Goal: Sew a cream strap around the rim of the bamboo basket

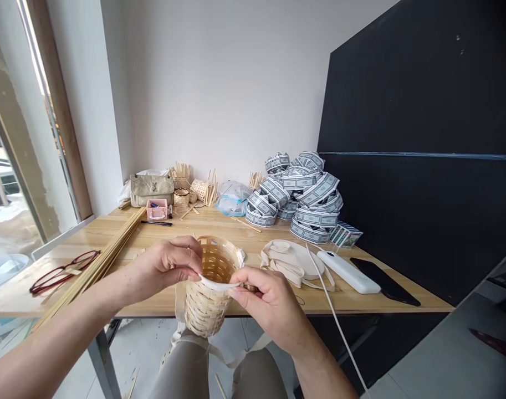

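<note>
A round woven basket (207, 309) of pale split strips is tilted at the table's front edge, above my lap. A narrow white strip (216, 285) runs along the near side of its rim, stretched between my hands. My left hand (175, 261) pinches the strip's left end between thumb and fingers. At the right, my right hand (266, 296) pinches it by the rim; something small and brown shows behind its fingers, too hidden to name. A cream fabric tape (230, 363) hangs below the basket across my knees.
Cream tape (281, 260), a white power bank (348, 272) and a black phone (384, 281) lie right. Patterned ribbon rolls (311, 188) are piled behind. Glasses (64, 272) and long strips (107, 252) lie left. A handbag (152, 190) and pink box (157, 209) stand farther back.
</note>
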